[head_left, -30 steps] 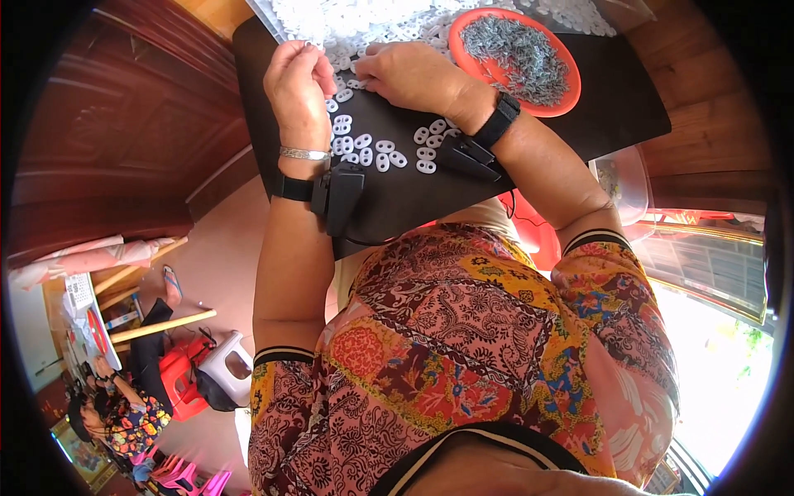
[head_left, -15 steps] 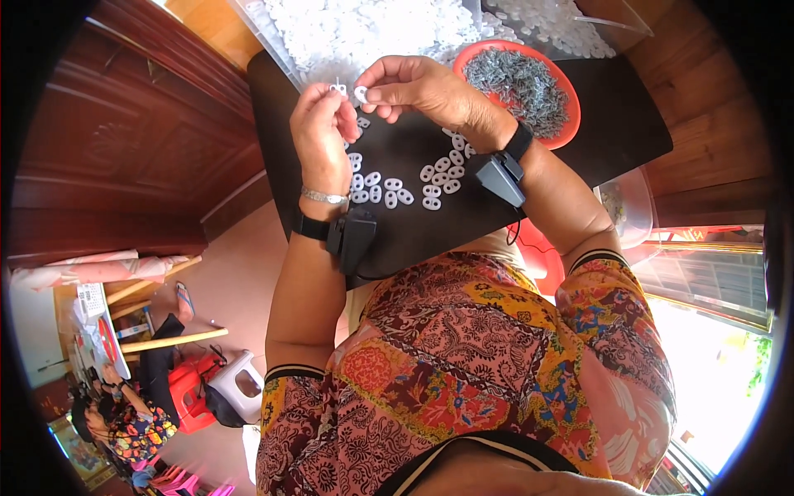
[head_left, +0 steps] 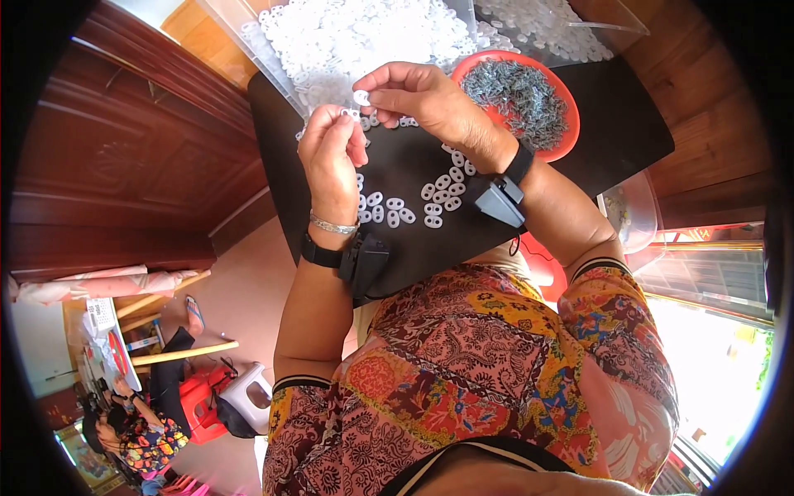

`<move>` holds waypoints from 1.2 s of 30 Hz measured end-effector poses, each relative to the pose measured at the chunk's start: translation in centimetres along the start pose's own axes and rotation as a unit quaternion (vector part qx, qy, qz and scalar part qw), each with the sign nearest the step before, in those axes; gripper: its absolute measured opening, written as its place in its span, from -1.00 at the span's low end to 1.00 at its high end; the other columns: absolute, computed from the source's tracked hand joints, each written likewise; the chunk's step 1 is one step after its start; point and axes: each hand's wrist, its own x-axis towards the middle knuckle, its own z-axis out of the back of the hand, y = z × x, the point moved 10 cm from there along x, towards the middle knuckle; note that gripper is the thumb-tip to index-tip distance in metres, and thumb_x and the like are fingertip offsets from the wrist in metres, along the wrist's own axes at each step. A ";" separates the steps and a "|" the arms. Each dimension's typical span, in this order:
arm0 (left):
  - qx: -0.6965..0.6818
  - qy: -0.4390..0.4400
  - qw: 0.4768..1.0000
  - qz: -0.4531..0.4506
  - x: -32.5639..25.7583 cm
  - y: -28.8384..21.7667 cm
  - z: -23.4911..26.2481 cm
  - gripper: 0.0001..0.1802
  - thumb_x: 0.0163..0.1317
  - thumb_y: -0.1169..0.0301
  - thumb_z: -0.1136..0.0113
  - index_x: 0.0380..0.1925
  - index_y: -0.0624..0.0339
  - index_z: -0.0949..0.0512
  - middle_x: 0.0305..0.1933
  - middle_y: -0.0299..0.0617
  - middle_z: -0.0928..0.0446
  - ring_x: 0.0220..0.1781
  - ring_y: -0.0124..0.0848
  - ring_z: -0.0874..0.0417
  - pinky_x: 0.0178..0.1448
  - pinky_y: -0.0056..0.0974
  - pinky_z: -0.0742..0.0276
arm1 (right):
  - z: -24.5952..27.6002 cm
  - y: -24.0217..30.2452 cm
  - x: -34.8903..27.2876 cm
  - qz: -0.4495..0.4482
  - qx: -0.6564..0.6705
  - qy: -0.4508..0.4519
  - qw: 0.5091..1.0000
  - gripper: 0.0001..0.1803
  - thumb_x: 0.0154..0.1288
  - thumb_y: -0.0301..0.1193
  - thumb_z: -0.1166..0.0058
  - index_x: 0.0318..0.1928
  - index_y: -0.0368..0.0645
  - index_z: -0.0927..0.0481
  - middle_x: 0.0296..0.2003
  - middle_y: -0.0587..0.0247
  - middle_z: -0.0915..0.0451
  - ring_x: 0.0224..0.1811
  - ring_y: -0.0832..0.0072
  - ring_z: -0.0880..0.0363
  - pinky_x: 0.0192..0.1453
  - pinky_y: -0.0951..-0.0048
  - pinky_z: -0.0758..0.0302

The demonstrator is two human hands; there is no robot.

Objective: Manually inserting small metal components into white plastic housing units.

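Observation:
Above the dark table my left hand pinches a small white plastic piece with two holes between thumb and fingertips. My right hand, also closed in a pinch, holds another white oval piece just above and beside the first. Whether the two pieces touch, I cannot tell. Loose two-holed white pieces lie on the table below my hands, some of them behind my left wrist. To the right of my right hand stands an orange-red bowl filled with small grey metal parts, perhaps screws or pins.
A clear plastic bin heaped with white pieces stands at the table's far side. The black tabletop reaches right past the bowl. At lower left another person sits beside red and grey stools.
My right hand's piece has come over the piece in my left hand. The thin stem that stood up from the left piece no longer shows. The whole view has shifted slightly.

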 end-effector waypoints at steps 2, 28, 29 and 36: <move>0.021 0.002 1.000 -0.005 -0.1 -0.1 -0.1 -0.85 0.22 0.43 0.04 -0.45 0.27 -0.43 -0.63 -0.32 -0.37 -0.69 -0.63 -0.27 -0.61 -0.53 -0.16 | 0.2 1.0 -0.1 0.047 -0.054 -0.014 0.997 -0.81 0.28 -0.47 -0.03 -0.11 -0.22 -0.56 -0.38 0.38 -0.57 -0.43 0.71 -0.44 -0.30 0.68 -0.42; 0.079 -0.008 0.997 0.020 -0.1 1.1 0.1 -0.87 0.20 0.47 0.03 -0.49 0.26 -0.42 -0.66 -0.35 -0.33 -0.70 -0.66 -0.24 -0.65 -0.53 -0.13 | -0.3 2.5 -1.1 0.106 -0.257 -0.054 0.959 -0.81 0.26 -0.48 -0.06 -0.12 -0.22 -0.57 -0.37 0.44 -0.57 -0.36 0.78 -0.44 -0.28 0.69 -0.43; 0.074 -0.009 0.997 0.018 -0.1 1.0 0.2 -0.87 0.20 0.47 0.03 -0.49 0.26 -0.42 -0.66 -0.35 -0.33 -0.70 -0.66 -0.24 -0.65 -0.53 -0.13 | -0.4 2.4 -1.0 0.104 -0.253 -0.047 0.961 -0.81 0.26 -0.48 -0.06 -0.12 -0.23 -0.56 -0.36 0.43 -0.57 -0.34 0.76 -0.45 -0.25 0.69 -0.44; 0.050 -0.013 0.999 0.017 -0.1 1.1 0.3 -0.87 0.21 0.46 0.03 -0.47 0.28 -0.43 -0.66 -0.33 -0.34 -0.71 -0.64 -0.25 -0.66 -0.53 -0.14 | -0.9 1.5 -0.7 0.113 -0.263 -0.022 0.958 -0.81 0.24 -0.49 -0.07 -0.14 -0.28 -0.54 -0.33 0.36 -0.59 -0.26 0.68 -0.51 -0.15 0.61 -0.47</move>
